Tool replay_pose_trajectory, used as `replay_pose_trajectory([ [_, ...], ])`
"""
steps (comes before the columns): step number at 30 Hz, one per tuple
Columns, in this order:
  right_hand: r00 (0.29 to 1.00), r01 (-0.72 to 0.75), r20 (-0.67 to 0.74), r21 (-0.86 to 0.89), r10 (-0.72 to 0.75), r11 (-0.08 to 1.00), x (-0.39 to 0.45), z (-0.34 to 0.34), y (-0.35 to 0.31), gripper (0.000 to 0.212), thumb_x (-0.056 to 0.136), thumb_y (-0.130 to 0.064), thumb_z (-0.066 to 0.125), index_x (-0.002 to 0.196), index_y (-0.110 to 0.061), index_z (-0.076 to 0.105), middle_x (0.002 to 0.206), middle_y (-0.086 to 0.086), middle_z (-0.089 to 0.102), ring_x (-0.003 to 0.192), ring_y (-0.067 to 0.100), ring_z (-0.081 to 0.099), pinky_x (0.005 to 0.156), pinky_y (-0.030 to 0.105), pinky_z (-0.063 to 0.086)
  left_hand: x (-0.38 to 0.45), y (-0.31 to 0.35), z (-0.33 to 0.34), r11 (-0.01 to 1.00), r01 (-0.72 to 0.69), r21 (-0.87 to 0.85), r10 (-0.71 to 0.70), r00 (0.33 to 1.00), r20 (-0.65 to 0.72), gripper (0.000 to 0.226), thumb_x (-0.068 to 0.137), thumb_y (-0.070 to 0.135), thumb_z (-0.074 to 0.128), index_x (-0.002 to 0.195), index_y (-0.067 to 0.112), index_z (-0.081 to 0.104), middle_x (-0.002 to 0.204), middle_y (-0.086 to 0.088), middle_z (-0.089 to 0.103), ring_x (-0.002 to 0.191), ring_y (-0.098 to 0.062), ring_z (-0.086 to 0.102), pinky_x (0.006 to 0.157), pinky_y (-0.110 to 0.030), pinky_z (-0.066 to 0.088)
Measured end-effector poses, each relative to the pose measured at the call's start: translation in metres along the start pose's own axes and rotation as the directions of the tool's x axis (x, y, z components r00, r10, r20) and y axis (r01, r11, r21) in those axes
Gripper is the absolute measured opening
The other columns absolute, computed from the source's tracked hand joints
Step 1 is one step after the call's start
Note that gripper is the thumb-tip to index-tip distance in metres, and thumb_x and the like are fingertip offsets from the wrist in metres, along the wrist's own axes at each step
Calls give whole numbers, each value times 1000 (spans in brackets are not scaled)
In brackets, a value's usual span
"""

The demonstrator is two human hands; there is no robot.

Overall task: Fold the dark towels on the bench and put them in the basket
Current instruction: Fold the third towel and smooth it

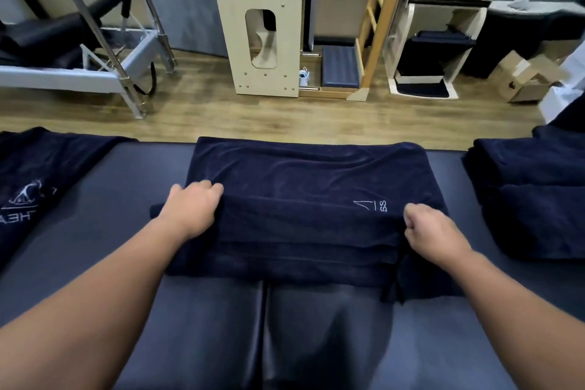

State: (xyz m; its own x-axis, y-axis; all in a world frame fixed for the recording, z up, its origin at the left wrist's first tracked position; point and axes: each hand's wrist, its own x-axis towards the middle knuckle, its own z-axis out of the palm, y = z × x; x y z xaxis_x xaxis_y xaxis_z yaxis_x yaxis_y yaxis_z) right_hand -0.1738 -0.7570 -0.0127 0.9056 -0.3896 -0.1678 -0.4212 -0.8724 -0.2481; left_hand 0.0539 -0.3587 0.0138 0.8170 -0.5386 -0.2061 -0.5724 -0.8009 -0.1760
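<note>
Fingers (209,188) of the left hand (190,209) curl over the folded near edge of the dark towel (304,180) at its left end and grip it; their tips are tucked into the cloth and hidden. The right hand (433,231) pinches the same folded edge at the right end, its fingers bunched tight on the cloth, though which layers they catch is hard to tell. That towel lies across the middle of the bench (104,215), partly folded, with a pale embroidered mark (370,206) near the right hand, half swallowed by the fold. Its near right corner hangs in loose pleats.

At the left edge another dark cloth with a white logo (47,168) lies on the bench, cut off by the frame. At the right a stack of folded dark towels (535,193) sits on the bench, also partly cut off. No basket can be made out.

Dark padded upholstery covers the bench, with a seam running toward the camera. Beyond it is a wood-look floor (196,111) with a metal-framed exercise machine (95,51) at left, a pale wooden arched unit (259,25), a wooden ladder (380,22), a white shelf unit (443,25) holding dark folded cloth, and a cardboard box (522,79) at right.
</note>
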Motion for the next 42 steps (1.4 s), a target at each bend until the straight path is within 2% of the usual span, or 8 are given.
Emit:
replay_pose_trajectory([
  [5,955,90,289,-50,-72,995,72,-39,13,28,63,4,36,69,-20,47,74,-3,56,69,21,51,56,33,39,51,6,-14,998,60,19,-60,998,-1,26,89,7,47,110,21,52,105,2,53,104,-23,55,83,-39,33],
  [11,994,95,82,-387,-68,917,103,-14,-1,30,89,-16,55,115,-29,62,123,-3,51,112,26,46,86,41,44,64,16,9,990,139,-17,-140,981,-135,40,82,9,58,121,15,51,113,-7,52,105,-30,50,85,-41,38],
  [15,956,103,293,-293,-14,950,92,9,-3,55,85,-59,60,134,-36,48,141,-5,40,129,29,38,101,52,41,49,28,31,993,-116,-11,112,978,-175,29,74,16,74,97,11,57,99,-10,52,88,-34,54,66,-42,43],
  [17,958,128,287,-395,-11,909,81,20,4,55,85,-47,64,135,-34,44,145,-4,38,130,31,36,107,57,34,37,43,33,960,-270,-68,259,956,-136,27,81,31,72,93,15,56,97,-9,56,90,-35,59,68,-43,50],
  [21,981,134,-71,-440,-183,888,50,37,7,35,66,-13,72,101,-13,63,106,10,58,97,38,50,83,53,42,9,74,39,926,-376,-46,379,916,134,48,88,64,55,113,24,51,118,1,54,113,-23,53,91,-40,42],
  [25,878,438,-10,-391,-479,810,12,58,8,27,61,-31,61,85,-18,60,82,0,54,77,29,54,69,40,37,-10,81,57,950,-312,19,301,929,214,39,89,39,63,120,22,45,123,1,47,113,-24,48,90,-38,40],
  [36,998,34,-39,-363,-51,931,-37,73,25,48,34,8,82,57,-18,50,52,-4,37,43,27,49,56,34,28,-40,78,66,987,-138,-83,153,965,215,20,87,5,50,95,20,39,110,-4,55,95,-23,54,71,-30,37],
  [42,998,-55,-1,-334,58,941,-79,82,22,35,79,-9,65,112,-16,58,100,4,54,77,31,63,60,36,33,-83,78,72,981,-152,-122,175,963,205,15,89,8,47,94,19,39,111,-4,55,102,-25,56,71,-30,35],
])
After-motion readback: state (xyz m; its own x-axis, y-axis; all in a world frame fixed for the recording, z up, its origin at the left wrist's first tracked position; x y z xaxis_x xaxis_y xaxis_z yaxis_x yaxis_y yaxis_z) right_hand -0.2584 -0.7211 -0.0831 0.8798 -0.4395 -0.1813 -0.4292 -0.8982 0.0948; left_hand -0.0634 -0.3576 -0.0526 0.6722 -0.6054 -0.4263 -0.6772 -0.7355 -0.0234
